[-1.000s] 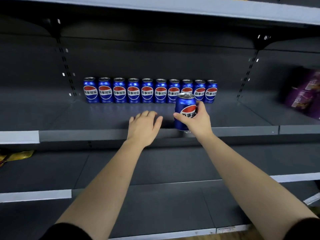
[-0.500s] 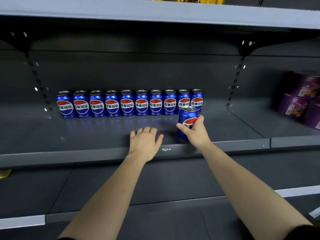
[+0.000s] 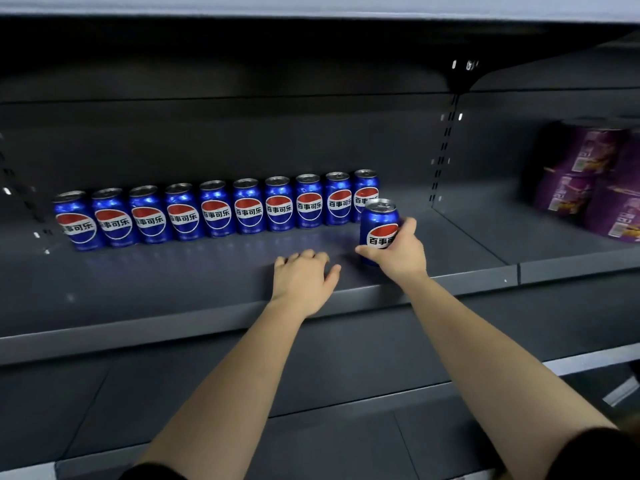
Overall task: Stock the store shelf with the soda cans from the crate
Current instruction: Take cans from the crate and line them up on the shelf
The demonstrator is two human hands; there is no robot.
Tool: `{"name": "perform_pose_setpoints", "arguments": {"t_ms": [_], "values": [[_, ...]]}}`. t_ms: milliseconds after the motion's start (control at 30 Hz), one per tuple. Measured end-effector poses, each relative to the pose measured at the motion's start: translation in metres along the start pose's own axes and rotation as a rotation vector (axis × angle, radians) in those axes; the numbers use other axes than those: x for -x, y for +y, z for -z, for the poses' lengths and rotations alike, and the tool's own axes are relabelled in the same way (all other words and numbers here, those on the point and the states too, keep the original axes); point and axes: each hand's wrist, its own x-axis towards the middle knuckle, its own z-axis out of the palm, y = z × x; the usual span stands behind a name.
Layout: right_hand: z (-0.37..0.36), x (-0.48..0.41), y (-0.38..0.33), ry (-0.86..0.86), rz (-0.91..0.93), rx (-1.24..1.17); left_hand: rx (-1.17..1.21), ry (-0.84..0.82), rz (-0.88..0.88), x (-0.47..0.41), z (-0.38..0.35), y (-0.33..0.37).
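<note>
Upright blue can (image 3: 378, 226) in right hand (image 3: 401, 252).

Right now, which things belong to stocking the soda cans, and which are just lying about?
Job: the can gripped by the right hand; the row of ten cans; the shelf they stand on; the left hand resting there.
Lying about: the purple packs at right.
</note>
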Motion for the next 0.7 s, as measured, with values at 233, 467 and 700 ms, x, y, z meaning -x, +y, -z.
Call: {"name": "perform_pose_setpoints", "arguments": {"t_ms": [233,467,700], "values": [[0.009,-0.029,0.001,0.02,-0.11,-0.033,-0.012,-0.007,0.016,-0.012,-0.009,0.001],[0.006,-0.055,0.007,0.099,-0.232,-0.214,0.049,0.011,0.025,-0.013,-0.014,-0.002],[-0.006,-0.09,0.021,0.141,-0.274,-0.263,0.055,0.008,0.046,-0.017,-0.016,0.001]]}}
